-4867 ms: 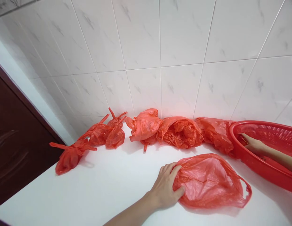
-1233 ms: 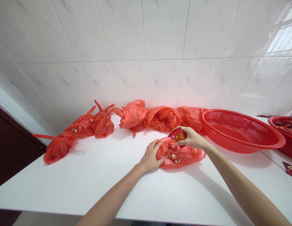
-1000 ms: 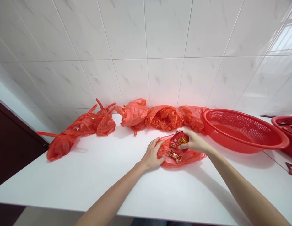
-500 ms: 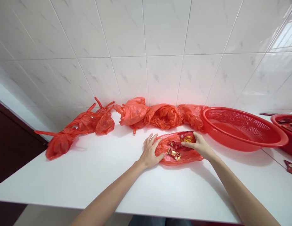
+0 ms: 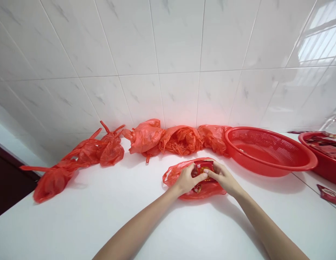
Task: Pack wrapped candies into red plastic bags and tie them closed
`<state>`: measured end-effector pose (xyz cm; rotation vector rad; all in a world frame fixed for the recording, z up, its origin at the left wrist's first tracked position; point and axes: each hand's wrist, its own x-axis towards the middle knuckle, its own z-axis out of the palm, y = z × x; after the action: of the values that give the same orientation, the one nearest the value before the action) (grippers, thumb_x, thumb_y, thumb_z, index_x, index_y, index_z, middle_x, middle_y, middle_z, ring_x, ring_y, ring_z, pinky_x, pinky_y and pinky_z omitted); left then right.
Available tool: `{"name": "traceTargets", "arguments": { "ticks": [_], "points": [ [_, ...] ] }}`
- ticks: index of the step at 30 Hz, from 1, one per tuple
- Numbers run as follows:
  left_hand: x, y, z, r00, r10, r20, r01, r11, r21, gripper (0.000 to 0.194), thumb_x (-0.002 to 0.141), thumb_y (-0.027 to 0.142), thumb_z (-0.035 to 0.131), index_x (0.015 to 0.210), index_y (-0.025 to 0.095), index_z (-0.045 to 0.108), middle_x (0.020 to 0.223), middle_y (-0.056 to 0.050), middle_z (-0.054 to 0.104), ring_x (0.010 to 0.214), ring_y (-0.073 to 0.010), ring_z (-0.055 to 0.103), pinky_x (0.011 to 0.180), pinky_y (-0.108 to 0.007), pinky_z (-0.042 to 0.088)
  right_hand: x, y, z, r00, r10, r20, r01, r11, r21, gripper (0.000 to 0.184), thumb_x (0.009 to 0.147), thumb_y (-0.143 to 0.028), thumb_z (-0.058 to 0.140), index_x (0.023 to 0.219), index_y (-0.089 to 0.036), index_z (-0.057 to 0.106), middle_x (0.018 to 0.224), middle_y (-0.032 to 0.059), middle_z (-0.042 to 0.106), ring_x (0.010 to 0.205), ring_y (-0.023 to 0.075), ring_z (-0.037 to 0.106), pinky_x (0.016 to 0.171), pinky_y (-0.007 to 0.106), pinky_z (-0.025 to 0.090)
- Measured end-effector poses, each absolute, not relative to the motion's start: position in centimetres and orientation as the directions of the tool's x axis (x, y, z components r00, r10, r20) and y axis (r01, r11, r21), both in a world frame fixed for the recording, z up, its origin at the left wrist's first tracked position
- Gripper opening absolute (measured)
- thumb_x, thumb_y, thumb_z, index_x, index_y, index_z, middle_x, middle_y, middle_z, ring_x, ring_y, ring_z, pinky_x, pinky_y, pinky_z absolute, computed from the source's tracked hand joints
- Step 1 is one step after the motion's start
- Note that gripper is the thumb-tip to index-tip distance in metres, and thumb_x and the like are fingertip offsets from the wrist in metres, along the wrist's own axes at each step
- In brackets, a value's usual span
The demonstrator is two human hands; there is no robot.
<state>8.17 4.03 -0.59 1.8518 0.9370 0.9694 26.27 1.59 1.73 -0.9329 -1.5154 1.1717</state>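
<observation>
A flat red plastic bag (image 5: 173, 176) lies on the white counter (image 5: 103, 213) in front of me. Small red and gold packets (image 5: 203, 168) rest on it. My left hand (image 5: 187, 179) and my right hand (image 5: 221, 176) meet over the bag. The fingertips of both pinch the same packet. Another small wrapped piece (image 5: 197, 188) shows just below my left hand.
Several knotted and crumpled red bags (image 5: 146, 139) line the tiled wall (image 5: 168, 54), the leftmost bag (image 5: 50, 178) near the counter's edge. An empty red mesh basket (image 5: 268, 151) stands at the right. A second red basket (image 5: 322, 150) holds packets at the far right. A loose packet (image 5: 327, 193) lies nearby.
My left hand has left the bag's left edge and joined the right hand on the packet. The right hand has brought packets from the basket onto the bag. The view shifted right.
</observation>
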Motion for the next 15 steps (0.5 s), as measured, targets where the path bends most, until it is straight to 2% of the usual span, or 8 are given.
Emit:
{"name": "traceTargets", "arguments": {
  "ticks": [3, 5, 7, 10, 15],
  "points": [
    [8.4, 3.9, -1.4, 0.492, 0.854, 0.169, 0.035, -0.213, 0.976, 0.042, 0.083, 0.052, 0.070, 0.106, 0.017, 0.069, 0.091, -0.007, 0.073, 0.078, -0.0210, 0.068, 0.071, -0.033, 0.055, 26.0, 1.8, 1.5, -0.147, 0.944, 0.296, 0.072, 0.309, -0.948, 0.037, 0.086, -0.053, 0.069, 0.105, -0.021, 0.070, 0.105, 0.0081, 0.075, 0.099, 0.0270, 0.069, 0.091, 0.041, 0.054],
    [8.0, 3.6, -1.8, 0.516, 0.847, 0.123, -0.020, -0.132, 0.991, 0.045, 0.080, 0.056, 0.072, 0.100, 0.016, 0.069, 0.077, -0.004, 0.069, 0.062, -0.0174, 0.063, 0.061, -0.031, 0.053, 25.9, 1.8, 1.4, -0.132, 0.940, 0.315, 0.098, 0.328, -0.939, 0.036, 0.088, -0.053, 0.068, 0.103, -0.020, 0.071, 0.104, 0.0083, 0.075, 0.099, 0.0267, 0.068, 0.091, 0.040, 0.053],
    [7.6, 3.1, -2.0, 0.513, 0.852, 0.104, -0.070, -0.080, 0.994, 0.043, 0.079, 0.056, 0.073, 0.094, 0.016, 0.069, 0.067, -0.001, 0.065, 0.054, -0.0159, 0.060, 0.056, -0.031, 0.052, 25.8, 1.7, 1.4, -0.152, 0.935, 0.319, 0.099, 0.336, -0.937, 0.037, 0.088, -0.053, 0.067, 0.105, -0.021, 0.071, 0.107, 0.0085, 0.074, 0.101, 0.0267, 0.068, 0.091, 0.039, 0.053],
    [6.9, 2.7, -1.5, 0.467, 0.874, 0.135, -0.102, -0.099, 0.990, 0.037, 0.079, 0.052, 0.074, 0.092, 0.018, 0.071, 0.071, -0.003, 0.069, 0.059, -0.0181, 0.064, 0.061, -0.034, 0.055, 25.6, 1.6, 1.5, -0.153, 0.942, 0.300, 0.078, 0.314, -0.946, 0.038, 0.088, -0.055, 0.067, 0.104, -0.021, 0.072, 0.105, 0.0080, 0.074, 0.097, 0.0255, 0.068, 0.086, 0.037, 0.055],
    [6.0, 3.1, -0.8, 0.383, 0.902, 0.200, -0.066, -0.189, 0.980, 0.034, 0.078, 0.046, 0.075, 0.097, 0.018, 0.076, 0.097, -0.009, 0.078, 0.091, -0.0264, 0.072, 0.086, -0.041, 0.057, 25.7, 1.4, 1.7, -0.162, 0.964, 0.212, 0.020, 0.218, -0.976, 0.038, 0.083, -0.056, 0.072, 0.097, -0.021, 0.074, 0.098, 0.0070, 0.075, 0.092, 0.0248, 0.069, 0.084, 0.037, 0.057]
  ]
}}
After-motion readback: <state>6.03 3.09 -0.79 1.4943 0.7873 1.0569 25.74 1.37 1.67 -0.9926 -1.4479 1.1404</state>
